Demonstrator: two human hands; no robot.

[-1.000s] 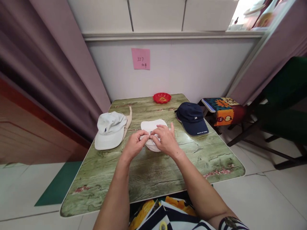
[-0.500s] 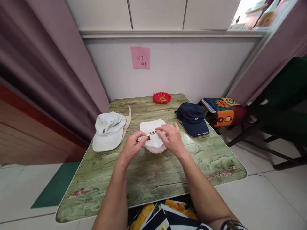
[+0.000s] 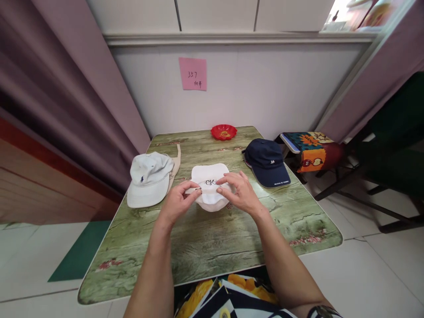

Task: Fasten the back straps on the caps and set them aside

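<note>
In the middle of the table lies a white cap (image 3: 210, 171) with dark CK lettering on it. My left hand (image 3: 179, 199) is closed, its thumb and forefinger pinching one end of a pale strap (image 3: 208, 191) at the cap's left side. My right hand (image 3: 239, 191) pinches the strap's other end at the right. Between the two hands the strap runs straight across the cap, below the lettering. A small dark edge shows at my left fingertips; I cannot make out what it is.
A pale cap (image 3: 149, 179) lies at the left, partly over a beige strip (image 3: 178, 163). On the right sits a navy cap (image 3: 266, 162). A red scalloped dish (image 3: 224, 132) stands at the table's back edge, and a cloth-covered stool (image 3: 313, 152) is beyond the right edge.
My right fingers have closed on the strap, which is now stretched between both hands. The metal buckle piece visible at my left fingertips has turned mostly out of sight.
</note>
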